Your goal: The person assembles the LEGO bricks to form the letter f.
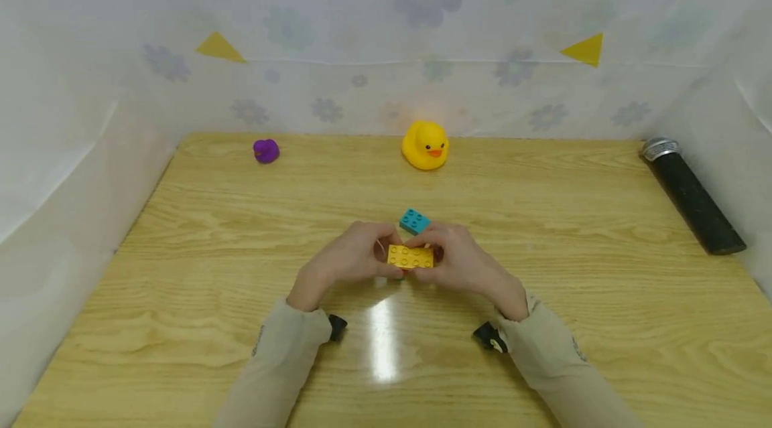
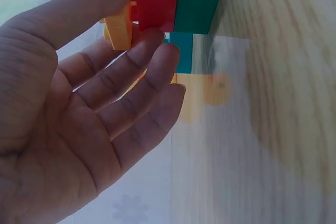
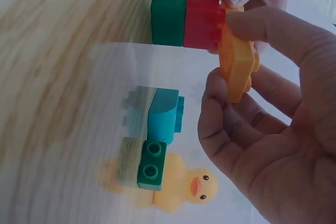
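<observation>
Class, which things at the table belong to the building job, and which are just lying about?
In the job: yellow brick, red brick, stacked green brick; probably also teal brick, loose green brick.

Lying about: yellow duck, purple duck, microphone.

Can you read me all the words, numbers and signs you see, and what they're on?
There are none I can read.
Left sleeve: small dark mark, too small and blurred to read.
Right sleeve: another dark mark, also unreadable.
Yellow brick, yellow duck, microphone: no readable writing.
</observation>
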`<state>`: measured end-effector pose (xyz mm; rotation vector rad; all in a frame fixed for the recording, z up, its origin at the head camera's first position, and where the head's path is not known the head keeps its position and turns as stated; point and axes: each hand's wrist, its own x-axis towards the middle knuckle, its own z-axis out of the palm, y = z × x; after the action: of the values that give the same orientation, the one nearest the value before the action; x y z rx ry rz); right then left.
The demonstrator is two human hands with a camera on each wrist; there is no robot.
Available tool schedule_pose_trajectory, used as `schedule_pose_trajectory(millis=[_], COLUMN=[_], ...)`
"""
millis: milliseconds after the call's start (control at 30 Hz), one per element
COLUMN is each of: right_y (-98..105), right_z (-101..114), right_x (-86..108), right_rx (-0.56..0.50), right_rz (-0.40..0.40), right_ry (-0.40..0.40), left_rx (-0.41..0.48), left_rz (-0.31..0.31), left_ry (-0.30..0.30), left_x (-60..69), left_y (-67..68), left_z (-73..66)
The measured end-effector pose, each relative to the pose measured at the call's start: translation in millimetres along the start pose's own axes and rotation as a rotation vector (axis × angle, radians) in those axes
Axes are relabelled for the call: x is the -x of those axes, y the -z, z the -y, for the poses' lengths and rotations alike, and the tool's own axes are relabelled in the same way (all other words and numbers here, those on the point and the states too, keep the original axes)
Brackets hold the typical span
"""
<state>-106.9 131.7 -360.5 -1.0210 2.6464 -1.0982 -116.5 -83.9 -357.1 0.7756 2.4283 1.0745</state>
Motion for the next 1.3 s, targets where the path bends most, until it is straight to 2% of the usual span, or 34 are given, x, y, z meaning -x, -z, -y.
schedule_pose_trajectory(millis=[133,333,567,900,1133,1300], right_y=[0,-1,-1,1,3,3], right_z=[-1,-2,-1,2,2,2], right_x=[-0.4,-1.1,-0.5,0.4,0.0,0.7], right_rx=[-0.001,0.003,0.0,0.025,0.037,0.034], right_rz=[0.01,0.012,-0.003,0.033,0.037,0.043], right_ry=[0.025,0.047,0.078,0.032,0.051,0.034], left_rx=[0.004,-0.035,-0.04,-0.057,-0.066,-0.069], left_rz=[0.017,0.055,0.012,0.025,0.036,0.04], left_ry=[-0.019,-0.002,0.018,0.059,0.038,0.026], left_x=[-0.3,-2.3,-5.5,-6.8,-6.0,-6.1], left_y=[0.7,-4.7,-10.4,-13.1,-13.2,-13.6], left_z=[1.7,6.1,8.0,4.7,3.9,4.0])
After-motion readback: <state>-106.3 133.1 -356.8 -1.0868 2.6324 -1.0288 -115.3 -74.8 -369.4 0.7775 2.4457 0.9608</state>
